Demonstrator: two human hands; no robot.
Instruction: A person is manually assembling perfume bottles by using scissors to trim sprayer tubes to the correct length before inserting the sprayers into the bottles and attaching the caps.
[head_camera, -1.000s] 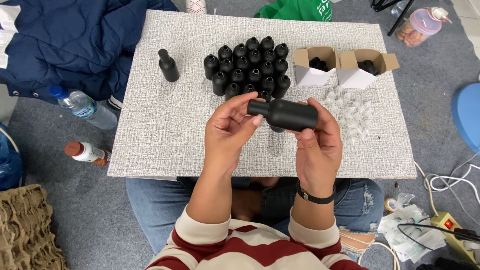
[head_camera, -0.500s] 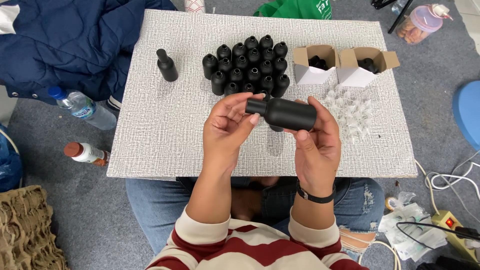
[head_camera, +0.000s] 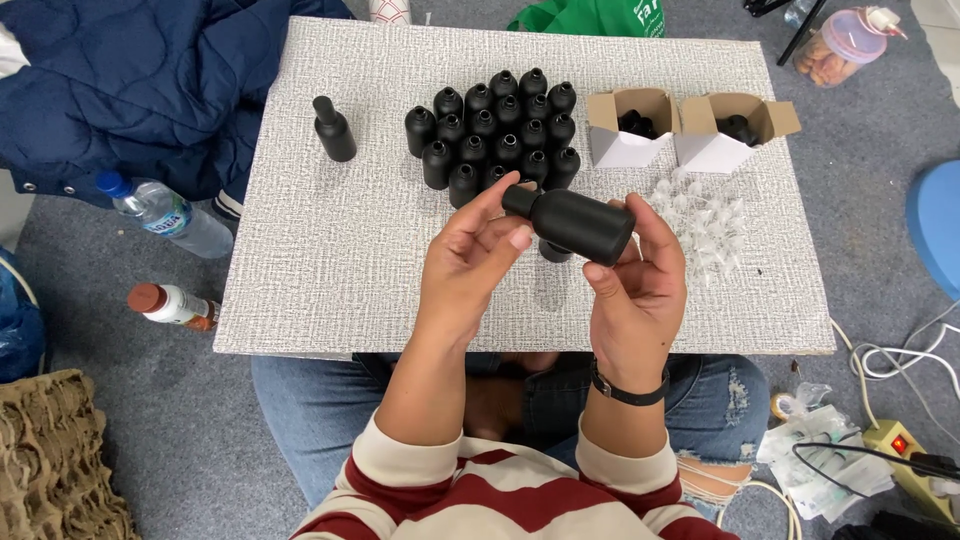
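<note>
— Above the surface (head_camera: 330, 290), what is that you have?

— One black bottle (head_camera: 585, 225), lying on its side in the air, neck pointing left. My right hand (head_camera: 640, 285) has its grip closed around the fat body from below, fingers curled over the far side, so the bottle can't roll or turn.

— And the left?

— My left hand (head_camera: 470, 265) has thumb and fingertips pinched in at the neck. The bottle lies sideways so that end faces those fingers. I can't tell whether there is a cap under them or just the bare neck.

— Why hold it up rather than work on the surface?

— I judge it gives both hands room around it, and keeps it off the cluster (head_camera: 495, 135) of upright bottles just behind.

— What else is laid out?

— A lone bottle (head_camera: 334, 130) stands apart to the left. Two open boxes (head_camera: 690, 130) sit to the right of the cluster, dark things inside. Clear small parts (head_camera: 700, 225) lie scattered beside my right hand, within easy reach.
</note>
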